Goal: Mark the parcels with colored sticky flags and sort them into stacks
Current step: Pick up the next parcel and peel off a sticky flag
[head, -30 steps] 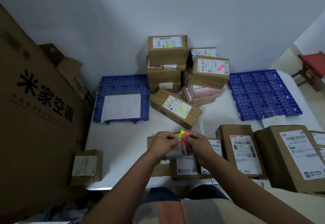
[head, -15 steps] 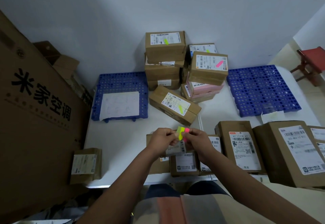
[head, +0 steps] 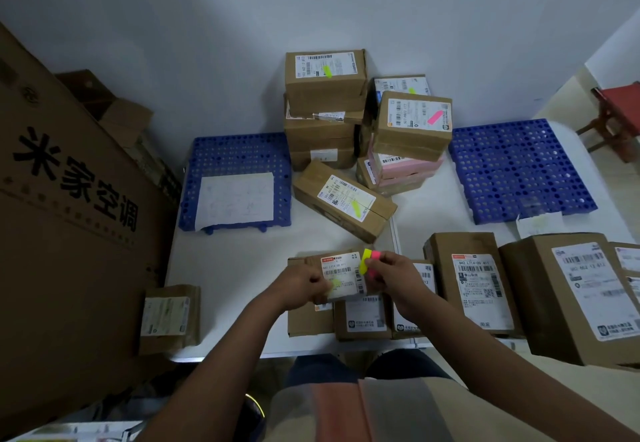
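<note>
A small brown parcel [head: 341, 273] with a white label lies on top of other parcels at the table's near edge. My left hand [head: 304, 285] holds a yellow flag [head: 336, 284] down on that label with curled fingers. My right hand [head: 393, 275] pinches a pad of yellow and pink sticky flags [head: 369, 263] just above the parcel's right end. At the back stands a stack topped by a yellow-flagged parcel [head: 325, 70], and to its right a stack topped by a pink-flagged parcel [head: 414, 122]. A tilted yellow-flagged parcel [head: 344, 202] lies in front of them.
Blue perforated pallets lie at the left [head: 239, 154] and right [head: 519, 171], the left one bearing a paper sheet. Unflagged parcels [head: 471, 282] stand at the right. A huge cardboard box [head: 69, 199] leans at the left, with a small parcel [head: 169, 317] beside it. A red stool [head: 620, 109] stands far right.
My left hand has come away from the flag pad and moved down-left onto the parcel's label with a yellow flag. The right hand still holds the pad.
</note>
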